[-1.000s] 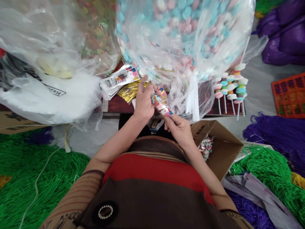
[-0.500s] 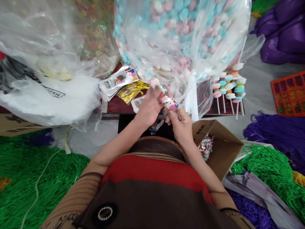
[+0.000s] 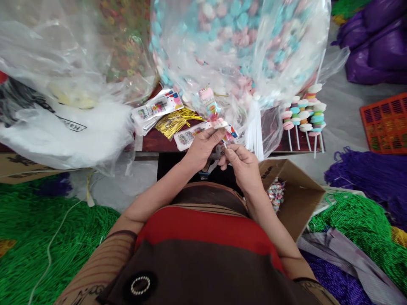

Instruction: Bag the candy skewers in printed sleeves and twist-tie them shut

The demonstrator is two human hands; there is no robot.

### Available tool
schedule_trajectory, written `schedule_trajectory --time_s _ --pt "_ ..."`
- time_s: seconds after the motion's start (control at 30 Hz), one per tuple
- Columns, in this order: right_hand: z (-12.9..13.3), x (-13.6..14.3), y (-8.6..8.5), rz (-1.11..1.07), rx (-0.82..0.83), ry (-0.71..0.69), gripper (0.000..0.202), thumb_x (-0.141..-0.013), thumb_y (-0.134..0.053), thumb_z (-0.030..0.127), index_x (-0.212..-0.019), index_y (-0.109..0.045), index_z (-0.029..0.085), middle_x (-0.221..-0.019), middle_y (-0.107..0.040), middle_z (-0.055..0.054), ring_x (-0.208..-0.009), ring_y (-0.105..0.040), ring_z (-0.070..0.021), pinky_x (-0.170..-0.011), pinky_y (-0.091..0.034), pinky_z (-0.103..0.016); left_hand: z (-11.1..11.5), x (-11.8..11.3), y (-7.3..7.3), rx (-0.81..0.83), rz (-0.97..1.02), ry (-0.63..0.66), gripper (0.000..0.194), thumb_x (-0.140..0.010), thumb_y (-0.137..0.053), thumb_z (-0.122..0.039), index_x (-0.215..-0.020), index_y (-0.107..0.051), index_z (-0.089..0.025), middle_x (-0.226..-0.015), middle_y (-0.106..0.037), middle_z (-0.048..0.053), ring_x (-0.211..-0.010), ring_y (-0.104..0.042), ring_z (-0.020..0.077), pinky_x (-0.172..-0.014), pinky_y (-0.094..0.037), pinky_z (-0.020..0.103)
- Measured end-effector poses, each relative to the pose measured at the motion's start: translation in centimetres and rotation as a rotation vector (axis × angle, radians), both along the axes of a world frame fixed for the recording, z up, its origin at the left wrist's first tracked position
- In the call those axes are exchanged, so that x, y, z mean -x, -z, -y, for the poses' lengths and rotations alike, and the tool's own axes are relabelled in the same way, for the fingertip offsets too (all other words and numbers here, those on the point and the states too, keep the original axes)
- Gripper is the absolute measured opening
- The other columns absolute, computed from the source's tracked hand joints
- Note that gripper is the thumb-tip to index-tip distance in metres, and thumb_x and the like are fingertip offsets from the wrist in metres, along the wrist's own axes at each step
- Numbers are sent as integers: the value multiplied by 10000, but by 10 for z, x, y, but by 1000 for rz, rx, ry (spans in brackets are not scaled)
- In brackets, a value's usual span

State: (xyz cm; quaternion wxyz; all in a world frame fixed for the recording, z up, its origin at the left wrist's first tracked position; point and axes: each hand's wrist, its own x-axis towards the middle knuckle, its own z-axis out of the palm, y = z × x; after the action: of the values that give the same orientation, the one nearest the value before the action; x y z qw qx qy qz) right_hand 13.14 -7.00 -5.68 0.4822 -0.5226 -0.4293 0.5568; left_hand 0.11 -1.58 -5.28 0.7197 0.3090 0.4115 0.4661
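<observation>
A candy skewer (image 3: 210,105) in a clear printed wrapper points up and away from me, between my two hands. My left hand (image 3: 203,146) pinches the lower part of the wrapper near the bottom candy. Closed around the stick end just below is my right hand (image 3: 243,163). Left of them lie gold twist ties (image 3: 178,120), a stack of printed wrappers (image 3: 155,108) and a loose wrapper (image 3: 190,136). White sticks (image 3: 253,131) stand in a bundle to the right. Unwrapped candy skewers (image 3: 304,114) rest at the table's right end.
Big clear bags of pink and blue candies (image 3: 241,38) and ring-shaped candies (image 3: 127,46) cover the back. A white plastic bag (image 3: 73,131) sits left. An open cardboard box (image 3: 299,190) holds wrapped pieces at the lower right. An orange crate (image 3: 386,123) is farther right.
My left hand has moved down along the wrapper, so more of the skewer shows. The stick end now shows by my right fingers, and the loose wrapper is more visible.
</observation>
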Motion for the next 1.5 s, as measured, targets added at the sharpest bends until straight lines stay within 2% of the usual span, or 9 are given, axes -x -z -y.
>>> schedule_trajectory --time_s 0.33,0.47,0.57,0.83,1.03,1.13,1.27,1.37,1.5 --pt "1 5 -10 90 -3 60 395 -855 -722 600 -887 -671 210 -536 -640 71 -412 -512 -75 -440 -419 -201 4 19 12 -145 -265 103 603 -686 -768 -751 -714 -606 -170 -584 -549 -55 -547 -478 62 -521 -379 192" --pt "2 7 -15 143 -10 70 362 -875 -707 573 -879 -666 214 -525 -624 74 -410 -506 -74 -433 -416 -196 2 19 6 -91 -98 111 580 -643 -836 -699 -788 -628 -178 -658 -599 -49 -601 -541 68 -575 -433 190" --pt "3 8 -14 143 -23 74 344 -882 -702 556 -882 -656 215 -528 -623 76 -412 -506 -72 -436 -414 -195 -1 15 0 -12 117 61 535 -737 -782 -689 -916 -647 -204 -748 -658 -21 -722 -652 114 -663 -504 220" --pt "6 14 -10 169 -27 23 345 -900 -671 561 -873 -638 218 -540 -624 67 -425 -513 -84 -453 -432 -214 0 4 -20 161 305 -23 121 -882 -771 -244 -935 -675 -192 -556 -512 -75 -622 -628 106 -648 -513 220" --pt "7 20 -4 155 -33 65 340 -904 -665 552 -845 -621 220 -549 -630 62 -425 -515 -87 -451 -431 -217 2 2 -15 257 313 8 91 -898 -745 -239 -897 -684 -170 -528 -470 -74 -541 -585 110 -515 -480 203" --pt "5 14 -7 204 -37 33 364 -907 -664 569 -819 -626 219 -567 -646 51 -446 -539 -92 -478 -453 -224 -2 6 -11 265 310 76 104 -918 -713 -248 -872 -680 -161 -537 -476 -64 -515 -571 122 -473 -474 215" --pt "-5 -11 -20 309 -117 -43 358 -924 -662 562 -817 -698 223 -621 -680 25 -517 -595 -112 -554 -510 -253 -4 16 -12 173 361 150 180 -916 -729 -250 -782 -663 -148 -521 -467 -60 -538 -563 96 -594 -531 217" --pt "-20 -26 -31 220 -180 85 367 -901 -672 605 -1024 -725 264 -779 -747 -7 -675 -689 -157 -674 -579 -305 4 16 -17 122 469 389 283 -818 -838 -372 -777 -664 -153 -501 -452 -77 -503 -541 85 -685 -569 265" --pt "-34 -18 -36 -122 -76 -171 594 -776 -692 754 -1138 -684 284 -934 -770 -52 -920 -751 -256 -752 -633 -394 18 4 -19 145 559 749 485 -702 -868 -587 -753 -606 -182 -468 -395 -110 -407 -448 78 -632 -560 310"
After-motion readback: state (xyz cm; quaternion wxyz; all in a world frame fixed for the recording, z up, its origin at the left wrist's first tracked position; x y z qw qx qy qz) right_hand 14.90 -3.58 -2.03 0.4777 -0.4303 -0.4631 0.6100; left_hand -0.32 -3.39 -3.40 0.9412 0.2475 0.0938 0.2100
